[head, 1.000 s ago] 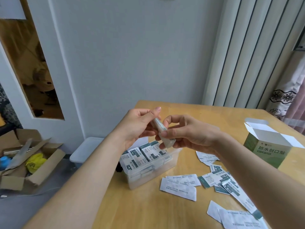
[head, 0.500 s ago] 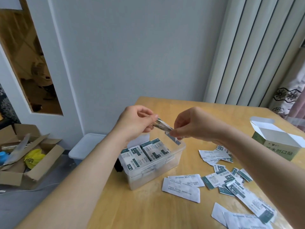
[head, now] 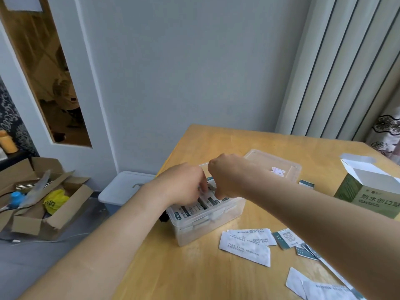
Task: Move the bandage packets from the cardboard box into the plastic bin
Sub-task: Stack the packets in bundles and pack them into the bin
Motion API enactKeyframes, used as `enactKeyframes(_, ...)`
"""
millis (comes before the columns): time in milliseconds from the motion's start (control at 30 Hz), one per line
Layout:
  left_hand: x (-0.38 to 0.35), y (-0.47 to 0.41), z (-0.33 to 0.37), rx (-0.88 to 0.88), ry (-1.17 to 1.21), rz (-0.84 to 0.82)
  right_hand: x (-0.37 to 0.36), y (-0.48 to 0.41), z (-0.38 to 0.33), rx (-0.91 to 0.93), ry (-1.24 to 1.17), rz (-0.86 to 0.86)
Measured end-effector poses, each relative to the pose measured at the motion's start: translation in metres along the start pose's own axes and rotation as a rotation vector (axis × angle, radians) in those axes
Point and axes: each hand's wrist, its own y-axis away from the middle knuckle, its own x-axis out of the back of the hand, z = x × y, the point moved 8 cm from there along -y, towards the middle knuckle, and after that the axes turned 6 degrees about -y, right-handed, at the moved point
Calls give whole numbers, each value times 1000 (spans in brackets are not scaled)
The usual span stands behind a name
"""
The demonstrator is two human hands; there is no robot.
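I see the bandage packets (head: pixel 195 207) standing on edge in rows inside the clear plastic bin (head: pixel 207 226), which sits near the left edge of the desk (head: pixel 184 273). My left hand (head: pixel 184 185) and right hand (head: pixel 229 176) are both lowered over the bin's open top, knuckles up, fingers curled down among the packets. The fingertips are close together and seem to pinch a few packets between them, but the backs of the hands hide the grip, so I cannot tell exactly what each one has hold of.

Behind the bin, partly under my right forearm, lies a clear lid (head: pixel 279 167) with a small pink sticker on it. In front of the bin and to its right, loose packets (head: pixel 246 245) lie flat and scattered on the wood, some white side up, some showing teal print. At the far right of the desk stands the green cardboard box (head: pixel 368 191), its white top flaps open.

Off the desk to the left, a white storage tub (head: pixel 125 189) rests on the floor against the wall, and further left an open brown carton (head: pixel 43 204) holds a yellow bag and other odds and ends.
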Motion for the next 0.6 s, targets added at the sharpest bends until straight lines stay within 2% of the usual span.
enactKeyframes(100, -11, 2, -2, -24, -21, -50, -1, -4, -6, 12, 27, -8)
enactKeyframes(367, -9, 4, 1, -68, 26, 5, -4, -5, -15, 63, 162, 8)
enactKeyframes(600, -13, -1, -2, -62, 25, 17, -12, -11, -1, 42, 25, -71)
